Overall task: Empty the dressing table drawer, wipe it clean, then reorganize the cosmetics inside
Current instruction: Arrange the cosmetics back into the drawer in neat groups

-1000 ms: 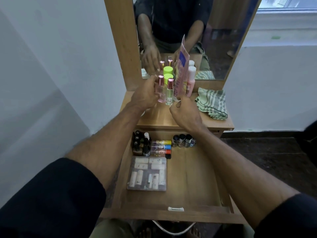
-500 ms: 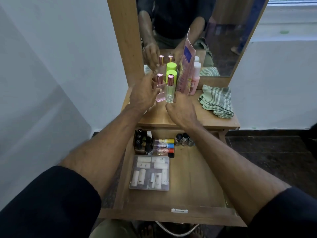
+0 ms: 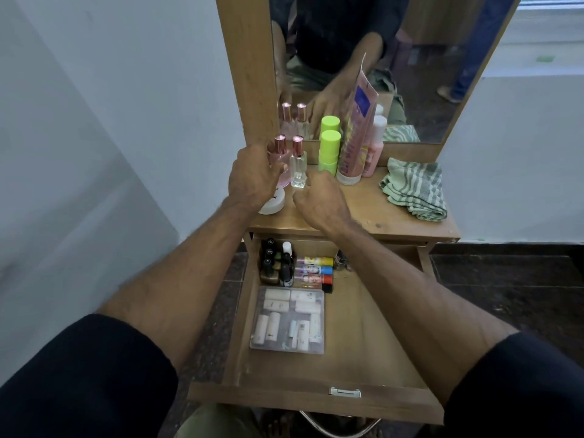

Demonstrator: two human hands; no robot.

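The dressing table drawer point(image 3: 363, 330) stands pulled out. It holds a clear case of white tubes point(image 3: 287, 320), dark small bottles point(image 3: 275, 263) and coloured-capped tubes point(image 3: 313, 270) at its back. On the tabletop point(image 3: 373, 216), my left hand point(image 3: 252, 175) grips a pink perfume bottle point(image 3: 279, 153). My right hand point(image 3: 319, 200) has its curled fingers at the base of a clear perfume bottle point(image 3: 298, 165) beside it. A white jar point(image 3: 273, 202) lies partly hidden under my left wrist.
A lime-green bottle point(image 3: 330, 150), a tall pink tube point(image 3: 354, 137) and a small pink bottle point(image 3: 376, 143) stand against the mirror point(image 3: 426, 58). A green striped cloth point(image 3: 414, 188) lies at the tabletop's right. White walls flank the table.
Both hands have closed in on the two perfume bottles and shifted them left, away from the green bottle. The white jar has come into sight.
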